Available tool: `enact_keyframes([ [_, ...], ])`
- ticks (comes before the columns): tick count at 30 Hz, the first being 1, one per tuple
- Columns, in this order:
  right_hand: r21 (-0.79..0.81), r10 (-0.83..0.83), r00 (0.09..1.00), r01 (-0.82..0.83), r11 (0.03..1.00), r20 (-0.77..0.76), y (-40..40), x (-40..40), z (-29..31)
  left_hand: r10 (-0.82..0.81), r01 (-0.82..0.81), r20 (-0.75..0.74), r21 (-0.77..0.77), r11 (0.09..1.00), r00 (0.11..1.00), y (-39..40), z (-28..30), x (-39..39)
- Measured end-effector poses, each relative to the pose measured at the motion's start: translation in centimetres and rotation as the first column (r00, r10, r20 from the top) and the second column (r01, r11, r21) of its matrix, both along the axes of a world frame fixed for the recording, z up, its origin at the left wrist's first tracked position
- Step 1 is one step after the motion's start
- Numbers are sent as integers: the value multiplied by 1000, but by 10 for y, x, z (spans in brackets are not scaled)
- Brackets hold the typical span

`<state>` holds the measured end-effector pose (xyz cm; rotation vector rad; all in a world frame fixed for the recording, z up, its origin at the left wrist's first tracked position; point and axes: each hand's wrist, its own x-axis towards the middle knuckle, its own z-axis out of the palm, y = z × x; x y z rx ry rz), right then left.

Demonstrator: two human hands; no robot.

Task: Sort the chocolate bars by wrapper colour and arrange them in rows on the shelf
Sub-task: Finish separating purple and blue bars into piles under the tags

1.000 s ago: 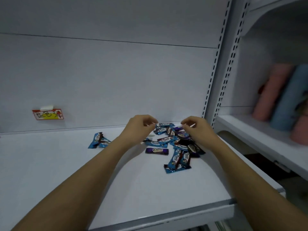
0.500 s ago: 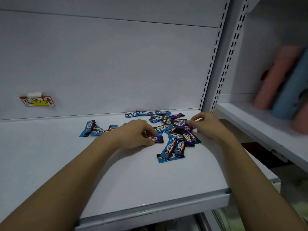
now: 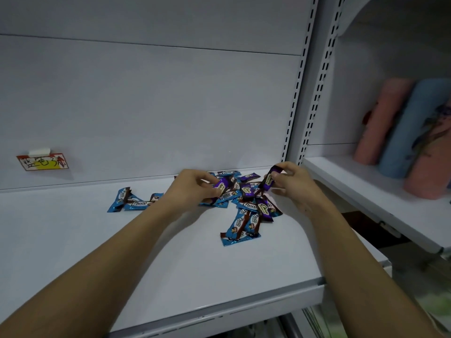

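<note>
A loose pile of blue and purple chocolate bars [image 3: 246,203] lies near the back right of the white shelf [image 3: 97,252]. My left hand [image 3: 190,189] holds a purple bar [image 3: 222,185] lifted just above the pile. My right hand [image 3: 290,184] pinches another purple bar [image 3: 270,179], tilted up off the pile. A few blue bars [image 3: 133,201] lie apart to the left, and two blue bars [image 3: 240,226] stick out at the pile's front.
A red and yellow price tag [image 3: 42,162] hangs on the back panel at left. Slotted uprights [image 3: 305,93] divide this shelf from the neighbouring shelf [image 3: 366,191], where pink and blue rolls [image 3: 400,128] stand. The shelf's front edge [image 3: 219,311] is close to me.
Both hands have picked a purple bar out of the pile; the left came up from a bar lying on the shelf, and the right lifted its bar higher.
</note>
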<state>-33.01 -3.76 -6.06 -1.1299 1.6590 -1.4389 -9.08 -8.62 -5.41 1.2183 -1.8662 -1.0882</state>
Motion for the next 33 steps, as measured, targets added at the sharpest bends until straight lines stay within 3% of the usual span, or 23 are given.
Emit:
enact_keyframes([
  [9, -9, -95, 991, 95, 995, -97, 0, 8, -1, 27, -33, 80, 66, 997, 996, -11, 7, -60],
  [14, 72, 6, 990, 5, 997, -143, 3, 4, 4, -5, -5, 130, 81, 997, 991, -16, 7, -79],
  [18, 181, 123, 974, -88, 979, -190, 8, -3, 7, 6, 1, 210, -32, 999, 978, -16, 3, -88],
  [23, 300, 228, 945, -153, 941, -234, 14, 1, 12, 63, -56, 155, -46, 997, 986, -19, -1, -89],
  [28, 372, 305, 883, -165, 913, -356, 14, 5, 10, 71, -52, 121, -153, 987, 990, -18, -6, -86],
  [33, 324, 400, 720, -251, 912, -567, 19, 20, 15, 118, -115, 5, -199, 973, 993, -19, -1, -64],
])
